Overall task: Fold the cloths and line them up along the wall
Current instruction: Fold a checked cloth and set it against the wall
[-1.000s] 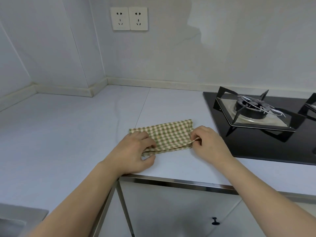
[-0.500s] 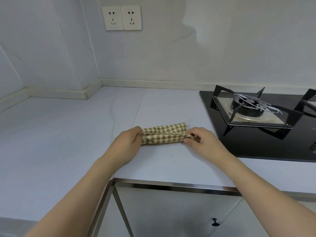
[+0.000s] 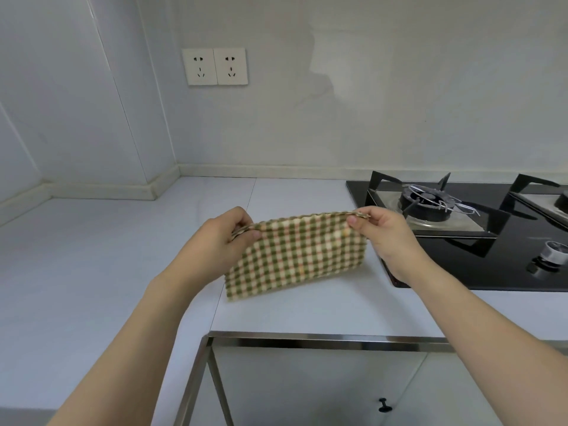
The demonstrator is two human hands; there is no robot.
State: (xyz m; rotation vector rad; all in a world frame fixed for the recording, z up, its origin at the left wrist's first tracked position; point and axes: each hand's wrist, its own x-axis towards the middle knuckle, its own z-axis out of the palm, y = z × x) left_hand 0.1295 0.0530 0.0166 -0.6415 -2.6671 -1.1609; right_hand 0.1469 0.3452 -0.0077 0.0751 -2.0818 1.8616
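The left hand (image 3: 226,233) pinches one top corner of a green-checked cloth (image 3: 296,255) and the right hand (image 3: 382,230) pinches the other, thumb in front and fingers behind, so that the folded cloth hangs as a flat panel just above the white counter (image 3: 123,241). We see its lower left corner at or very near the counter surface; we cannot tell whether it touches. The cloth hangs near the front of the counter, well apart from the back wall (image 3: 368,103) where it is meant to be lined up.

We judge the main risk to lie in the layers: only the top corners are gripped, so the doubled edges could slip apart or skew as the cloth is laid down, leaving a crooked fold. A second hazard sits just beside the right hand, where the black gas hob (image 3: 461,265) and its burner (image 3: 425,204) stand; a swing to that side could drape the cloth over the pan support. We see no flame.

No other cloth is in view. As for writing, we can read none: the cloth shows no label, the double wall socket (image 3: 214,66) bears no legible mark, and the hob's knob (image 3: 553,252) is too small to make out.
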